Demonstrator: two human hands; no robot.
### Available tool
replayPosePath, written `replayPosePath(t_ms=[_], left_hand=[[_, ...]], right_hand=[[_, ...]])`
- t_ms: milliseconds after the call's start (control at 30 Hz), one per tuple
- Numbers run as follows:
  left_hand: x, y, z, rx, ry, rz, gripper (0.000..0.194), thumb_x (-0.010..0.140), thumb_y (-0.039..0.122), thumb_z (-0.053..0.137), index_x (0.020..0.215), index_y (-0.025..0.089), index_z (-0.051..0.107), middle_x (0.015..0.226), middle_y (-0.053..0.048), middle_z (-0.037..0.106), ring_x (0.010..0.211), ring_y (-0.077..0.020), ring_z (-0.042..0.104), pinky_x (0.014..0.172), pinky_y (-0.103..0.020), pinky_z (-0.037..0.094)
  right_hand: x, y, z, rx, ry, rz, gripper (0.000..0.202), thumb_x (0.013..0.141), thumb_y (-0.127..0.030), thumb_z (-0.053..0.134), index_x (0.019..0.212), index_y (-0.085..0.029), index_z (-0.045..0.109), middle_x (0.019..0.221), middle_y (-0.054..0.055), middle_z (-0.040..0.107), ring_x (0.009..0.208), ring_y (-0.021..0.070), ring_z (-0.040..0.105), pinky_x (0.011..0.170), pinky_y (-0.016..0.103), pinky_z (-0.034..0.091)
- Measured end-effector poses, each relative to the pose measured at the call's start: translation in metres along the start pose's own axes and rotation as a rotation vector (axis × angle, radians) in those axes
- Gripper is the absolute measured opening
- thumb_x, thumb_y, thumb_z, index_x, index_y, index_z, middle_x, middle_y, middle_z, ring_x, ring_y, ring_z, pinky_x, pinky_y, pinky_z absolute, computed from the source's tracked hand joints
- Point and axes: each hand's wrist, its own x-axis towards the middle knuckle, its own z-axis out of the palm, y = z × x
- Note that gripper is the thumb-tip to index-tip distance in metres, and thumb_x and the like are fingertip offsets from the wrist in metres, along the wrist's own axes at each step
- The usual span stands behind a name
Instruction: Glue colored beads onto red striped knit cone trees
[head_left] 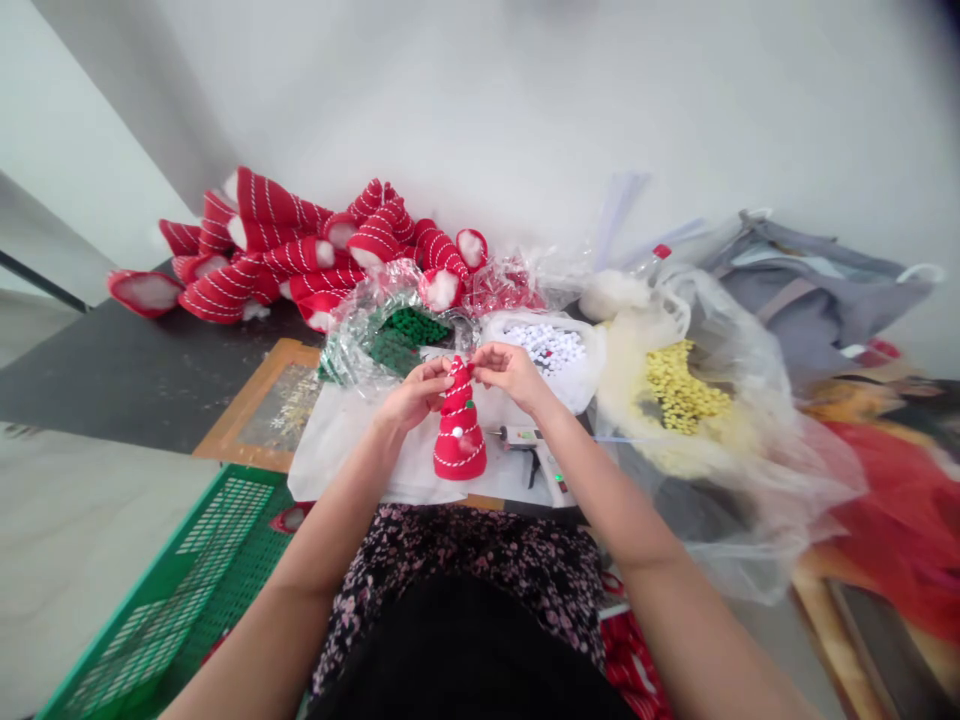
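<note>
A red felt cone [459,450] wound with white twisted cord stands upright on white paper, with a green, a white and a red pompom on its side. My left hand [420,392] pinches the cone near its tip from the left. At the other side of the tip, my right hand [508,372] is closed at the fingertips on a small dark red pompom [472,369], held against the cone. A white glue gun [525,437] with a black trigger lies just right of the cone, partly behind my right forearm.
Stuffed red cones [262,250] are heaped at the back left. Bags of green pompoms [405,335], white pompoms [546,345] and yellow pompoms [682,385] surround the white paper [337,440]. A wooden-edged board [259,400] lies left, above a green crate [150,610].
</note>
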Motion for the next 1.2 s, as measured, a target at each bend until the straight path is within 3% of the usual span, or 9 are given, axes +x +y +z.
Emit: replayPosePath(t_ms=[67,200,367,567,700,800,867,1033,1200], left_hand=[[-0.001,0.001,0.001,-0.019,-0.001,0.007,0.041,0.061,0.03,0.098,0.089,0.015,0.073,0.073,0.0,0.067,0.057,-0.0106,0.057,0.054,-0.024,0.042],[-0.002,0.002,0.003,-0.027,-0.008,0.006,0.04,0.061,0.031,0.099,0.085,0.015,0.071,0.069,0.001,0.065,0.054,-0.01,0.055,0.053,-0.023,0.042],[0.0,0.002,0.003,-0.026,-0.004,-0.012,0.042,0.06,0.031,0.099,0.088,0.015,0.073,0.068,0.002,0.064,0.052,-0.0098,0.055,0.05,-0.022,0.04],[0.001,0.0,-0.001,-0.026,0.01,0.002,0.039,0.061,0.028,0.098,0.087,0.014,0.072,0.074,-0.001,0.068,0.058,-0.0112,0.059,0.055,-0.023,0.045],[0.0,0.0,-0.002,-0.025,0.003,0.004,0.038,0.063,0.03,0.097,0.084,0.015,0.07,0.07,0.001,0.065,0.055,-0.0104,0.057,0.053,-0.022,0.042],[0.0,-0.001,-0.002,-0.015,0.011,-0.002,0.039,0.062,0.032,0.098,0.084,0.016,0.069,0.069,0.001,0.064,0.054,-0.0098,0.056,0.051,-0.022,0.04],[0.001,-0.001,-0.003,-0.004,0.019,-0.003,0.04,0.062,0.033,0.098,0.084,0.016,0.068,0.069,0.002,0.063,0.053,-0.0092,0.054,0.05,-0.022,0.039],[0.002,-0.004,-0.005,0.032,0.015,-0.002,0.038,0.065,0.034,0.096,0.084,0.017,0.068,0.068,0.002,0.062,0.051,-0.0081,0.051,0.048,-0.021,0.034],[0.003,-0.005,-0.004,0.033,0.019,0.0,0.039,0.066,0.034,0.097,0.082,0.017,0.065,0.069,0.002,0.062,0.054,-0.0098,0.055,0.051,-0.022,0.039]], right_hand=[[0.001,0.002,-0.006,-0.212,0.082,-0.006,0.005,0.076,-0.019,0.072,0.079,-0.022,0.068,0.077,0.001,0.072,0.072,0.0191,0.068,0.074,0.034,0.057],[0.0,-0.001,-0.025,-0.523,0.194,-0.041,0.016,0.073,-0.007,0.065,0.071,-0.021,0.073,0.081,0.004,0.075,0.077,0.0214,0.068,0.085,0.038,0.055],[-0.008,-0.017,-0.038,-0.361,0.052,-0.147,0.017,0.086,-0.023,0.066,0.085,-0.023,0.083,0.098,0.006,0.082,0.092,0.0235,0.073,0.078,0.034,0.056],[-0.01,-0.017,-0.021,-0.218,-0.121,-0.089,0.017,0.086,-0.037,0.075,0.092,-0.023,0.083,0.09,0.004,0.081,0.08,0.0219,0.073,0.073,0.034,0.058],[0.0,0.0,-0.027,-0.506,0.101,-0.144,0.02,0.084,-0.017,0.065,0.096,-0.02,0.081,0.1,0.008,0.08,0.086,0.0243,0.072,0.085,0.039,0.059],[0.007,0.013,-0.052,-0.709,0.277,-0.084,0.029,0.078,-0.009,0.061,0.098,-0.019,0.081,0.11,0.01,0.079,0.089,0.0248,0.072,0.092,0.041,0.058],[0.007,0.019,-0.071,-0.738,0.344,-0.016,0.026,0.08,-0.011,0.06,0.094,-0.018,0.08,0.102,0.01,0.08,0.087,0.0257,0.073,0.093,0.042,0.058],[-0.003,0.026,-0.101,-0.736,0.354,0.016,0.013,0.08,-0.016,0.065,0.081,-0.019,0.077,0.084,0.008,0.081,0.081,0.0272,0.074,0.086,0.043,0.059],[-0.007,0.025,-0.102,-0.732,0.329,-0.014,0.011,0.079,-0.017,0.068,0.08,-0.021,0.078,0.085,0.007,0.082,0.082,0.0273,0.075,0.09,0.044,0.059]])
